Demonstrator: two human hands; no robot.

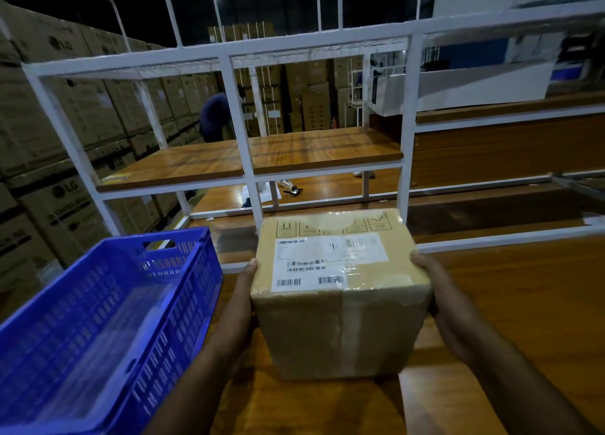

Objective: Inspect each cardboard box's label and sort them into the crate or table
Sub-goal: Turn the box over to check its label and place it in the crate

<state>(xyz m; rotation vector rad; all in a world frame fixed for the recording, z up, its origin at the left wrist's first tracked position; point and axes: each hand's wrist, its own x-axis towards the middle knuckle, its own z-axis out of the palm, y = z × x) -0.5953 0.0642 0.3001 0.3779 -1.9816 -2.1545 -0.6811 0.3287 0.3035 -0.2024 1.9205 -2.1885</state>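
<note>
Brown cardboard fills the near view: the box (340, 297) is clasped between both hands above the table (510, 303), label (327, 261) on its upper face, turned up toward the camera. The left hand (237, 307) presses flat on the box's left side, thumb at the top edge; the right hand (448, 307) cups the right side, so each grip holds the box and nothing else. Whether its base touches the wood cannot be told.

This looks like the inspection step, with barcodes and print facing up for reading. Next comes the sorting choice: a swing left and down into the crate (108, 323), which sits open just beside the left forearm, or a set-down on the bare wood to the right.

Beyond stands a white rack (242, 159) with wooden shelves, then stacked cartons (59, 107) on the left.
</note>
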